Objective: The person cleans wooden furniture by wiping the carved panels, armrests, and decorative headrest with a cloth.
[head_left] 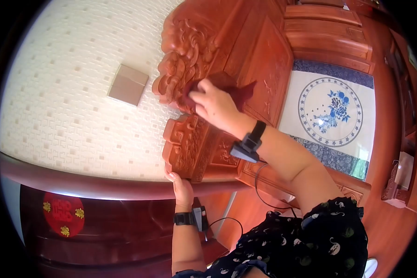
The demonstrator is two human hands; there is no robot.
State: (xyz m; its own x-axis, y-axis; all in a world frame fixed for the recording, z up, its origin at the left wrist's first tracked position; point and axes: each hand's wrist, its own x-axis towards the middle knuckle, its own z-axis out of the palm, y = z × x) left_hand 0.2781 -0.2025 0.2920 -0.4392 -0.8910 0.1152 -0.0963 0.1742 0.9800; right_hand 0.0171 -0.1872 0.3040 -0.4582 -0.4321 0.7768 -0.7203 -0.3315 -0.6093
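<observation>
My right hand (214, 104) presses a dark red cloth (243, 95) against the carved top of a reddish-brown wooden bench backrest (183, 41). Its fingers are closed on the cloth, and a loose corner hangs off to the right. At the lower end of the same backrest, my left hand (183, 191) grips the carved edge; part of its fingers is hidden. Both wrists wear black straps with small devices, each trailing a cable.
A white seat cushion (306, 88) with a blue flower print lies on the bench. On the textured wall (74, 102) is a square switch plate (128, 85). A dark door (116, 231) with a red round decoration (64, 213) stands at lower left. Wooden flooring (384, 236) shows at right.
</observation>
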